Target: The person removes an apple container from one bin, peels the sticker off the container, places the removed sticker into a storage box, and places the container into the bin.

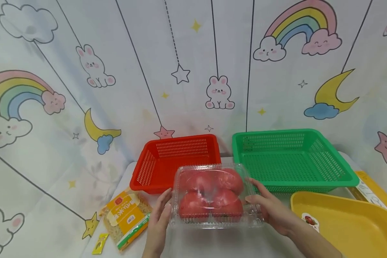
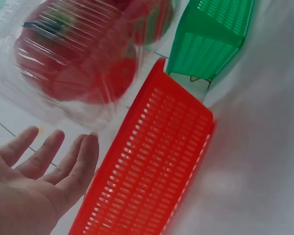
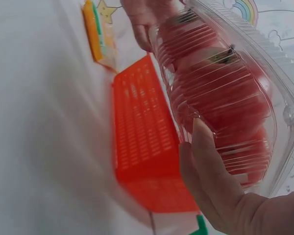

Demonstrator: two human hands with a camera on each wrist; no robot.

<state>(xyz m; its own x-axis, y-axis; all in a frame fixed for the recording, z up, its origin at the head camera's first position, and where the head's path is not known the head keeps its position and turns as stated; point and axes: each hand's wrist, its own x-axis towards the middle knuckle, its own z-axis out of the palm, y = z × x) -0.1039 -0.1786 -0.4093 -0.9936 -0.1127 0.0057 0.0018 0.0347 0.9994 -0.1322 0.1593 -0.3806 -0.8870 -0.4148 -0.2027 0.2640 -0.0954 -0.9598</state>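
Note:
A clear plastic clamshell box (image 1: 210,224) with several red tomatoes (image 1: 195,204) inside is held up in front of the baskets, tilted so its lid faces the head camera. My right hand (image 1: 272,208) grips the box's right side, thumb toward the lid and fingers against the ribbed wall, as the right wrist view shows (image 3: 220,186). At the opposite side is my left hand (image 1: 158,220), its fingertips right at the box edge. In the left wrist view the left hand's fingers (image 2: 81,159) are spread and fairly straight beside the box.
Behind the box stand a red basket (image 1: 145,179) and a green basket (image 1: 338,161). A yellow tray (image 1: 358,222) with a tomato sticker lies at the right. On the left are an orange-and-clear food bag (image 1: 125,218) and a small yellow packet (image 1: 100,243). A patterned cloth (image 1: 187,43) hangs behind.

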